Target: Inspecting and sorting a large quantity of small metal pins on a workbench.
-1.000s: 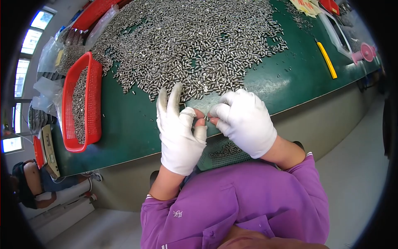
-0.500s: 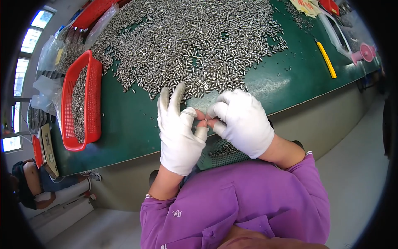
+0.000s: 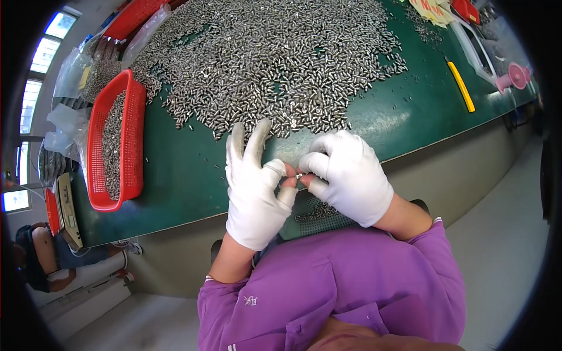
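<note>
Both my hands wear white gloves with bare thumb and index tips. My left hand [image 3: 254,190] pinches with thumb and index finger while its other fingers stretch toward the pile. Opposite it, my right hand [image 3: 350,178] pinches too, its remaining fingers curled. Between the four-way meeting of fingertips sits a small shiny metal part [image 3: 298,176], mostly covered, so its exact kind is unclear. Just beyond the hands spreads a large pile of small silvery cylindrical metal parts [image 3: 275,76] on the green tabletop [image 3: 175,193]. Under my hands, a green basket [image 3: 293,227] holds more metal parts.
A red plastic basket [image 3: 133,146] of metal parts stands at left, beside a scale [image 3: 69,213] and plastic bags [image 3: 67,126]. At right lie a yellow-handled cutter [image 3: 461,86], a white frame [image 3: 471,47] and a pink spool-like object [image 3: 514,77]. Another person [image 3: 47,251] is at lower left.
Both hands have shifted slightly right and nearer to me. The fingertips have parted a little, and the small metal part between them shows more.
</note>
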`<act>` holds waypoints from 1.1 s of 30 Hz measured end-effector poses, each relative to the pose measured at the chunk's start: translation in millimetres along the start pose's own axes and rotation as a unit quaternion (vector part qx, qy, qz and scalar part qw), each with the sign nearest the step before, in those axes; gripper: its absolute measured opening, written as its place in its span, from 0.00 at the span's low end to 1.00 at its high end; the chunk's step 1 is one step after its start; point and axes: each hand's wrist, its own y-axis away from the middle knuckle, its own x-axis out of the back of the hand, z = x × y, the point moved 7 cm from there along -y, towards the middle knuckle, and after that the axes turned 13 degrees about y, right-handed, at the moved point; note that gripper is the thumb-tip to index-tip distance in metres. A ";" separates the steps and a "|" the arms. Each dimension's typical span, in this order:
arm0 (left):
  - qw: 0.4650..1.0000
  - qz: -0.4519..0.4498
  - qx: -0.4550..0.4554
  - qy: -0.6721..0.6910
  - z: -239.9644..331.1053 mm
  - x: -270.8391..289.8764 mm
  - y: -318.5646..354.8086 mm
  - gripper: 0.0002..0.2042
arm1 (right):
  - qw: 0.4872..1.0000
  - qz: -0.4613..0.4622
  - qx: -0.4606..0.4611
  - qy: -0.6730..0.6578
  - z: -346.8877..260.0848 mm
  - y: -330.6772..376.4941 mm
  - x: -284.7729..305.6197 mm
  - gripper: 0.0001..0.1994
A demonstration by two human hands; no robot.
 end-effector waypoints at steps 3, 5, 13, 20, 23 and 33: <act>0.996 -0.074 -0.039 0.031 9.9 1.4 -0.9 0.08 | 0.997 -0.045 0.056 -0.041 3.6 3.9 6.5 0.07; 0.987 -0.127 -0.072 0.065 12.2 1.9 1.9 0.11 | 0.994 -0.050 0.078 -0.061 6.6 3.7 12.6 0.06; 0.992 0.114 -0.015 -0.060 -19.0 18.6 4.0 0.11 | 0.995 0.070 -0.030 0.071 20.3 -11.2 17.9 0.06; 0.989 0.132 -0.001 -0.071 -21.7 16.6 3.8 0.11 | 0.992 0.059 -0.019 0.106 8.3 -13.8 5.7 0.04; 0.991 0.109 -0.008 -0.075 -19.2 13.4 1.9 0.12 | 0.995 0.048 -0.023 0.082 10.6 -14.7 3.8 0.07; 0.995 0.062 -0.016 -0.072 0.2 0.8 -6.8 0.12 | 0.989 0.074 -0.051 0.115 19.6 -14.9 7.0 0.11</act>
